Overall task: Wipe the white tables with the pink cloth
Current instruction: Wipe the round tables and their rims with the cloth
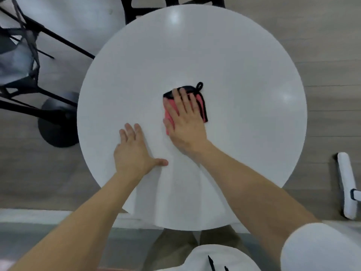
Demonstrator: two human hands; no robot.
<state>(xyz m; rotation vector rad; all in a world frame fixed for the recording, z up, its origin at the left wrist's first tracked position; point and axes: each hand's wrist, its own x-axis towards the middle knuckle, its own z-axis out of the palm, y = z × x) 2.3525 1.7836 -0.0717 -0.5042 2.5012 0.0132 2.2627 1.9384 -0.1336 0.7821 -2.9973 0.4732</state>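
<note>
A round white table (244, 71) fills the middle of the head view. Near its centre lies a folded pink cloth (201, 103) with black edging and a small black loop at its far corner. My right hand (183, 118) presses flat on the cloth, fingers straight and spread, covering most of it. My left hand (134, 151) rests flat on the bare tabletop to the left and nearer to me, fingers straight, thumb out to the right. The two hands are apart.
A black chair (25, 61) stands at the left, and another black chair (148, 8) at the far edge. A black round table base (56, 126) sits on the wooden floor at the left. A white flat mop head (347, 184) lies on the floor at the right.
</note>
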